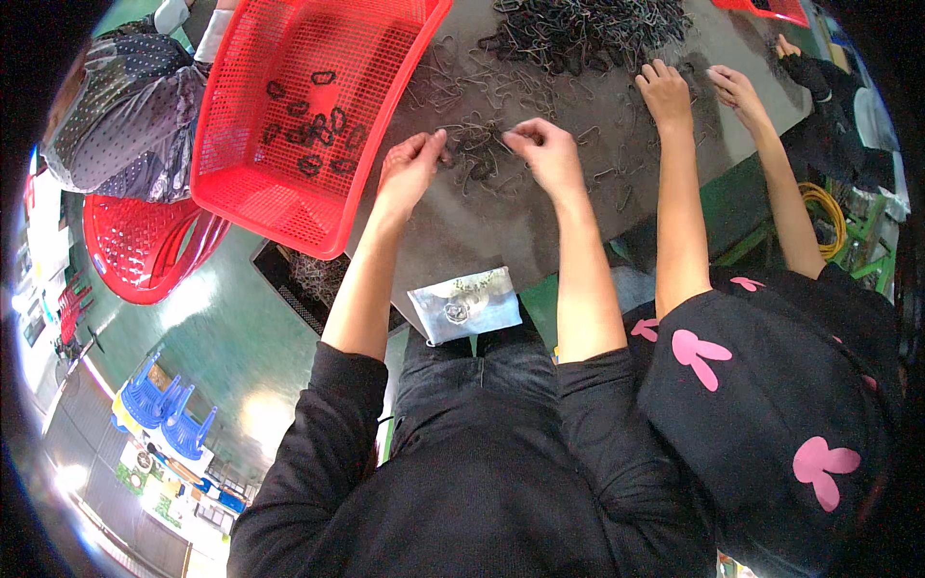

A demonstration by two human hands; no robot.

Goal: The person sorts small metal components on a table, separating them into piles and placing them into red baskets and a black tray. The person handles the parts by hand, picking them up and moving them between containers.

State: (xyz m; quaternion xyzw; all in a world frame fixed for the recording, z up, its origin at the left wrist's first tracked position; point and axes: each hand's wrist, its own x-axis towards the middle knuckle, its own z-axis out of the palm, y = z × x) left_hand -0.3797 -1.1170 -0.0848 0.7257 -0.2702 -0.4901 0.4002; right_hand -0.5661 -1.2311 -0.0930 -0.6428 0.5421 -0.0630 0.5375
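Both my hands are over the grey table (pixel 414 250), above a small cluster of dark carabiner-like metal clips (pixel 477 159). My left hand (pixel 409 173) is closed in a pinch, thumb against forefinger, at the left side of this cluster. Across from it, my right hand (pixel 547 159) also pinches at the cluster's right edge. What either pinch holds is too small to make out. To the left, a red plastic basket (pixel 289 207) contains several dark oval clips (pixel 320 125).
A large heap of dark clips (pixel 597 29) lies at the far side, with thin bent wire pieces (pixel 453 77) around it. On my right, a co-worker's hands (pixel 667 94) work over the table. A printed pouch (pixel 467 303) rests at the near edge. A red stool (pixel 145 250) stands left.
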